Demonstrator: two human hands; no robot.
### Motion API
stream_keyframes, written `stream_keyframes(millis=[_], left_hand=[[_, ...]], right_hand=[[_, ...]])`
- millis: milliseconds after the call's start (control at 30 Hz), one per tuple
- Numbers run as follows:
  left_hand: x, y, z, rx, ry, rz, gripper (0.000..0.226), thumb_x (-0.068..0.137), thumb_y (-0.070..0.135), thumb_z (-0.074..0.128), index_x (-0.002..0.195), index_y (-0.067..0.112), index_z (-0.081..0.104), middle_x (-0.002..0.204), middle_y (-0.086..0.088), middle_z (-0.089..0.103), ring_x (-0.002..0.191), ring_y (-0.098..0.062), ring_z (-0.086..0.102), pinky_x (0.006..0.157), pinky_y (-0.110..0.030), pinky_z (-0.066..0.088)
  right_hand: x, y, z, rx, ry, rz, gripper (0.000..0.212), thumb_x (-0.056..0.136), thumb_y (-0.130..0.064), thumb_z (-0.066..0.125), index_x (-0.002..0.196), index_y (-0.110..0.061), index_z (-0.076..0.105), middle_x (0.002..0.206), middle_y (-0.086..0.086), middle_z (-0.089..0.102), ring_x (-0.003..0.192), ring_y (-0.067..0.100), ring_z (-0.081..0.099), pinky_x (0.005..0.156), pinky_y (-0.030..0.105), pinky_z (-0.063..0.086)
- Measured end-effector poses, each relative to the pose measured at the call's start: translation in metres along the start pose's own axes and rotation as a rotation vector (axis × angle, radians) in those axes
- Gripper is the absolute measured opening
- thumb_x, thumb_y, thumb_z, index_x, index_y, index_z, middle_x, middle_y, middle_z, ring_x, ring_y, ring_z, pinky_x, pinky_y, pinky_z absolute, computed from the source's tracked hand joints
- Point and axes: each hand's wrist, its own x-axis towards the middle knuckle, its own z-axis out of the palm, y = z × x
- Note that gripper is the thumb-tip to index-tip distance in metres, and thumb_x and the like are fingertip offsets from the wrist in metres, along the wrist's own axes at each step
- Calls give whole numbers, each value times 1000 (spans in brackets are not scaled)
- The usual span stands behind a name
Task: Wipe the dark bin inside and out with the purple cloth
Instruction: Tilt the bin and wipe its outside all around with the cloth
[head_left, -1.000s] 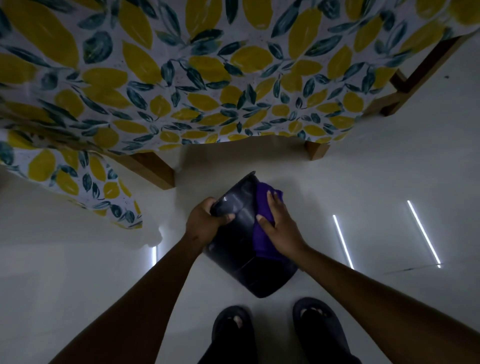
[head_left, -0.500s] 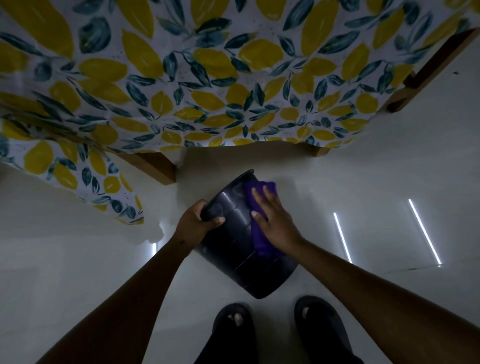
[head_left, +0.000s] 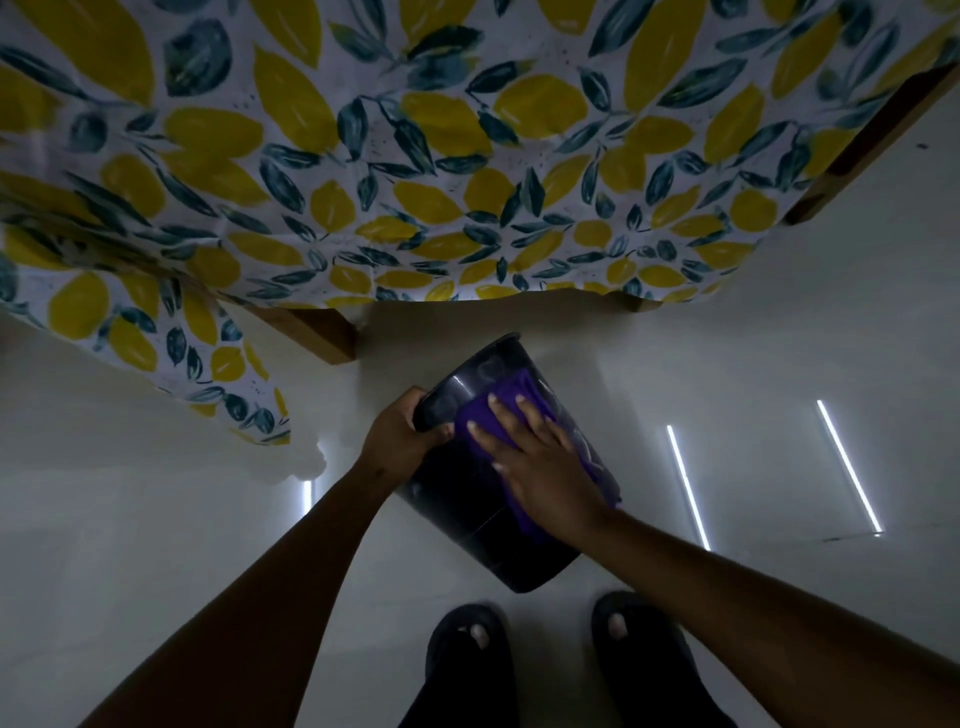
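Note:
The dark bin is held tilted above the pale floor, its open mouth pointing up and away from me and its base toward my feet. My left hand grips the rim on the left side, thumb over the edge. My right hand lies flat on the purple cloth, pressing it against the bin's outer wall just below the rim. The cloth runs under the palm and shows again at the wrist side. The bin's inside is mostly hidden.
A table draped in a lemon-and-leaf cloth fills the upper half, with wooden legs just behind the bin. My two feet in dark slippers stand right below the bin. Bright light strips reflect on the glossy floor to the right.
My right hand has slid the purple cloth leftward across the bin's outer wall toward the rim and my left hand. The left hand keeps its hold on the rim.

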Motion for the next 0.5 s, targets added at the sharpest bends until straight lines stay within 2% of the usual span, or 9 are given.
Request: stream_keyframes(millis=[100, 167, 200, 267, 333, 367, 433, 500], left_hand=[[5, 6, 3, 11, 23, 16, 40, 80, 34, 72, 111, 17, 54, 113, -4, 64, 106, -21, 59, 91, -37, 50], [9, 8, 4, 26, 45, 17, 44, 79, 35, 73, 114, 15, 55, 117, -6, 64, 108, -22, 59, 94, -39, 50], [10, 9, 4, 19, 40, 10, 42, 80, 34, 72, 113, 15, 55, 116, -5, 64, 107, -21, 59, 93, -38, 50], [9, 7, 3, -1, 26, -4, 36, 81, 32, 72, 109, 17, 54, 109, -1, 63, 102, -19, 59, 88, -32, 49], [8, 5, 3, 29, 27, 19, 34, 82, 32, 71, 106, 20, 52, 106, 2, 61, 98, -15, 57, 84, -27, 45], [8, 4, 3, 34, 28, 32, 33, 82, 32, 71, 106, 21, 51, 106, 3, 60, 97, -13, 56, 83, -26, 44], [7, 2, 2, 1, 17, 32, 33, 82, 29, 71, 106, 22, 51, 105, 5, 60, 97, -13, 56, 81, -25, 44], [7, 1, 1, -27, -11, 20, 33, 82, 28, 71, 107, 22, 51, 105, 4, 60, 98, -15, 57, 80, -23, 45]], right_hand=[[17, 10, -11, 143, 0, 203, 56, 95, -38, 31, 150, -33, 17, 160, 2, 13, 146, 30, 11, 109, 54, 32], [8, 12, -12, 179, 14, 264, 57, 95, -38, 32, 150, -31, 18, 160, 3, 14, 146, 31, 12, 107, 56, 35], [-4, 10, -9, 131, 20, 233, 57, 94, -36, 32, 149, -32, 19, 159, 2, 16, 146, 31, 13, 105, 57, 36], [-38, 6, 3, -41, 13, 41, 62, 88, -28, 41, 147, -35, 23, 158, 1, 24, 144, 33, 18, 106, 57, 35], [-65, 2, 16, -180, -74, -180, 76, 80, -25, 55, 147, -41, 23, 158, -4, 23, 145, 31, 15, 112, 53, 25], [-68, 3, 20, -210, -103, -229, 83, 76, -25, 62, 147, -43, 22, 158, -7, 20, 145, 28, 13, 113, 50, 18], [-58, 3, 21, -200, -86, -217, 86, 74, -25, 67, 146, -44, 23, 159, -10, 16, 146, 24, 10, 112, 45, 13], [-40, -3, 14, -130, -45, -121, 78, 82, -23, 60, 146, -45, 21, 159, -11, 14, 147, 22, 4, 113, 45, 11]])
